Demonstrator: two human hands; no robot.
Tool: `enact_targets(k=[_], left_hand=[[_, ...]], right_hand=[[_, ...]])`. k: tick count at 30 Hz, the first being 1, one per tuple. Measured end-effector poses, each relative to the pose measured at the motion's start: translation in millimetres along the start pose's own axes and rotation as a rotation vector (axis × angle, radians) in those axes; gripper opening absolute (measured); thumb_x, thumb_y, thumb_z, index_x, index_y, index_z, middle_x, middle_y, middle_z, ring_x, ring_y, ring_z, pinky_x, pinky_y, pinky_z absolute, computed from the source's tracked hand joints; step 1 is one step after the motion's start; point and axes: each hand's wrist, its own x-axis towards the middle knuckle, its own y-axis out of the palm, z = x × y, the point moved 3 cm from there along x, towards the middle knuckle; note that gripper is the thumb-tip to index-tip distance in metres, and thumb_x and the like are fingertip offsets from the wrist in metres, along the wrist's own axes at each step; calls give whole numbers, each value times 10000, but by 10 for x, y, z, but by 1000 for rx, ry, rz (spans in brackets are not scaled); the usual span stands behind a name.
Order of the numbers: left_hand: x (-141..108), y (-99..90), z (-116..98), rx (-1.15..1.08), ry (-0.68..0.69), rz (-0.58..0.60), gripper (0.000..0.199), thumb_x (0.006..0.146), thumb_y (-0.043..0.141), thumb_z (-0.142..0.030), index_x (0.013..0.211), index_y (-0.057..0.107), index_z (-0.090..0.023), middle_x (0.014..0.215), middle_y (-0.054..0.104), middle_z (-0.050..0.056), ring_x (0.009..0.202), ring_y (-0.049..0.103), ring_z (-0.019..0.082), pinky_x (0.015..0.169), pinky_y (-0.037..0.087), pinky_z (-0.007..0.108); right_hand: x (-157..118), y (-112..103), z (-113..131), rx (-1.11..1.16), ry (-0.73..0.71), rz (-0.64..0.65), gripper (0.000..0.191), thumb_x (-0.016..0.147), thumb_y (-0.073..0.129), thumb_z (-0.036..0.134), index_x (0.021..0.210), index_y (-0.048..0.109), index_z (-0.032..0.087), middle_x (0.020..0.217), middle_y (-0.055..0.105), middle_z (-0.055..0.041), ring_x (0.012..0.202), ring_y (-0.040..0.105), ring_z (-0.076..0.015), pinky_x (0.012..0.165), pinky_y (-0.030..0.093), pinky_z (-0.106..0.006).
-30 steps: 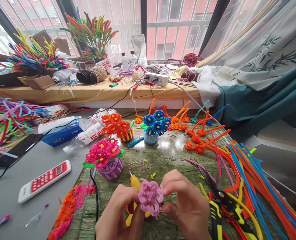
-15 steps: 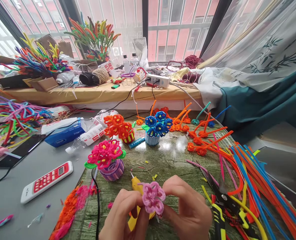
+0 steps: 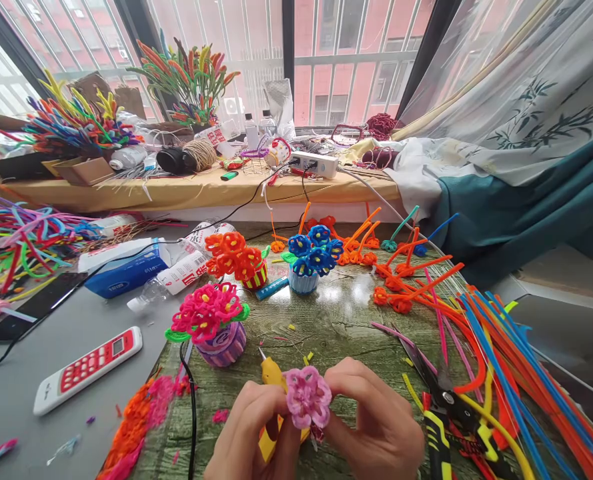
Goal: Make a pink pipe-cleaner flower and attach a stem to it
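A pink pipe-cleaner flower (image 3: pixel 308 398) is held up between my two hands, near the bottom middle of the view. My left hand (image 3: pixel 259 427) pinches its left edge with thumb and forefinger. On the opposite edge, the fingertips of my right hand (image 3: pixel 376 420) close on the petals. Behind my left hand lies a yellow glue gun (image 3: pixel 272 373), partly hidden, its nozzle pointing up and left. Three small pots stand beyond: one with pink flowers (image 3: pixel 211 310), one with orange flowers (image 3: pixel 233 255) and one with blue flowers (image 3: pixel 316 250).
Black-and-yellow pliers (image 3: pixel 446 400), open scissors (image 3: pixel 416 357) and long pipe cleaners (image 3: pixel 521 373) lie at the right. Orange flowers on stems (image 3: pixel 401 280) lie behind them. A white-and-red handset (image 3: pixel 89 370), tissue pack (image 3: pixel 126 270) and bottle (image 3: pixel 149 293) are left. A black cord (image 3: pixel 193 413) runs beside my left hand.
The pink flower has turned so its face shows more fully, with its petals looking rounder and more spread. Both hands keep their hold, and the view has shifted slightly.
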Motion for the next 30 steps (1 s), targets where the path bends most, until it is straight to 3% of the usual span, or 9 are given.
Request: enact_targets(k=[4,10,14,21,25,30], left_hand=[[23,-84,69,4,93,193,261,799,680,3,984,656,-180,795,713,17,589,631,123,580,566,239],[13,-89,79,-12,51,149,236,805,665,3,949,649,-183,780,698,23,594,626,136,517,537,231],[11,-73,69,-31,86,198,278,789,666,30,973,648,-177,798,713,29,587,630,135,551,559,246],[-10,-10,39,-70,45,145,266,797,670,26,973,649,-173,815,711,28,600,619,128,568,546,244],[-7,57,29,-115,-33,14,198,835,662,-14,926,652,-190,780,675,10,626,590,130,567,506,235],[12,237,34,-121,-81,-32,145,859,671,-73,900,658,-211,772,656,-12,658,592,123,597,495,202]], right_hand=[[40,-5,48,-8,-45,7,102,841,739,132,907,720,207,698,671,-22,617,635,-175,552,520,-269],[81,0,92,-25,-42,-3,67,854,727,149,879,733,211,664,668,-20,581,633,-173,512,517,-262],[87,-9,98,-42,-57,5,94,845,721,124,882,727,210,657,676,-18,569,644,-173,505,523,-257],[121,-35,130,-75,-92,16,171,817,705,52,895,720,203,634,667,-9,542,658,-168,477,517,-233],[127,-39,133,-87,-98,-8,163,824,700,47,888,720,195,660,697,-21,561,670,-168,485,525,-227],[98,-64,55,-104,-82,-42,169,853,671,56,927,721,199,727,737,-38,605,691,-173,528,549,-239]])
